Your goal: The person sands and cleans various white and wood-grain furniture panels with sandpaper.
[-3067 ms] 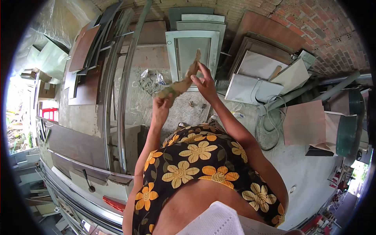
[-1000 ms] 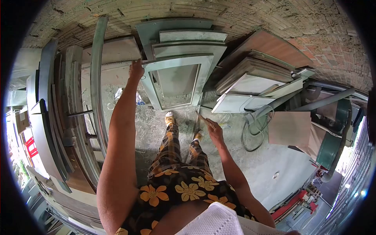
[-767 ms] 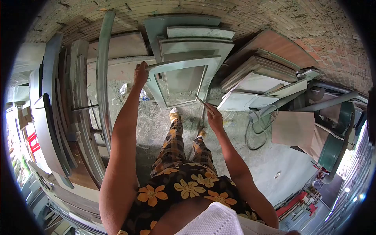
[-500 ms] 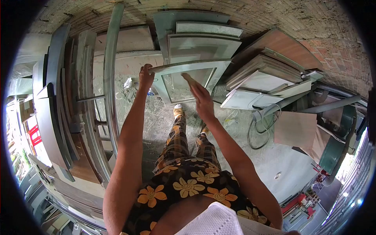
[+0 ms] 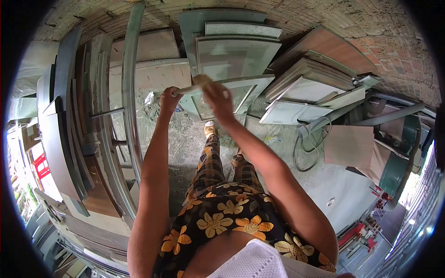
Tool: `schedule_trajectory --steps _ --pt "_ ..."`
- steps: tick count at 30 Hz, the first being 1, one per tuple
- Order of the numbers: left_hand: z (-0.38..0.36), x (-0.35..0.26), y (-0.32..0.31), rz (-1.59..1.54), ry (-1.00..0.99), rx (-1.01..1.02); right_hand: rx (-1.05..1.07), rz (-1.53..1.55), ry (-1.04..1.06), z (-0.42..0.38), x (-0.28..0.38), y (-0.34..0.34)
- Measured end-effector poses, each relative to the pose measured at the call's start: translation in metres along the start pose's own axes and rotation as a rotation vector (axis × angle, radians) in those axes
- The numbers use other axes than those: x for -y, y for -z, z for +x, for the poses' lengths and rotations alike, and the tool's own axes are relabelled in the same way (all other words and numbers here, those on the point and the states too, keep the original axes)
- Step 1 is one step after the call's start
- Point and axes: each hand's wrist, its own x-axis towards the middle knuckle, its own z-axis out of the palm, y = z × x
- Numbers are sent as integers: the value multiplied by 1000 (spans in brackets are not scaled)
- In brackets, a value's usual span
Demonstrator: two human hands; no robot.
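Observation:
A pale green framed door panel point(image 5: 252, 86) stands in front of me, its upper edge towards me and an inset middle. My left hand point(image 5: 170, 96) is closed around its upper left corner. Over the upper edge, left of its middle, my right hand point(image 5: 219, 98) is smeared by motion. It grips a small flat tan piece point(image 5: 201, 80), which appears to meet that edge; its kind is too blurred to make out.
More panels point(image 5: 236, 51) lean against the brick wall behind. A stack of boards point(image 5: 308, 88) stands to the right, near a looped hose point(image 5: 306, 157). Long planks and a metal post point(image 5: 130, 92) line the left. My feet stand close below the panel.
My right hand has swung left and up with the tan piece, from in front of the panel's inset to its upper edge. My left hand and the panel's left corner have dropped slightly.

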Motion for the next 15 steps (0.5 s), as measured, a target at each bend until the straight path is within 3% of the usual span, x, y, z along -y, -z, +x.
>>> schedule_trajectory --steps 2,3,4,5,6,8,11,12,15 --pt "-1 -1 1 -15 -12 -11 -127 354 -377 -20 -63 -12" --pt "0 -2 1 -26 -19 -19 -119 200 -484 -35 -99 16" --pt "0 -4 2 -10 -27 -24 -142 -146 -277 -43 -146 51" --pt "0 -6 3 4 -32 -30 -142 -420 -375 -74 -198 56" --pt "-2 -7 3 20 -36 -35 -42 -89 -629 -85 -232 92" --pt "0 1 0 38 -43 -40 -29 -197 -1008 -74 -217 161" --pt "1 -6 -1 37 8 -34 -460 -50 -443 -50 -209 151" --pt "2 -10 1 35 30 -34 -432 -157 -322 -22 -175 152" --pt "3 -3 -5 5 -4 -74 -329 92 -193 47 -65 116"
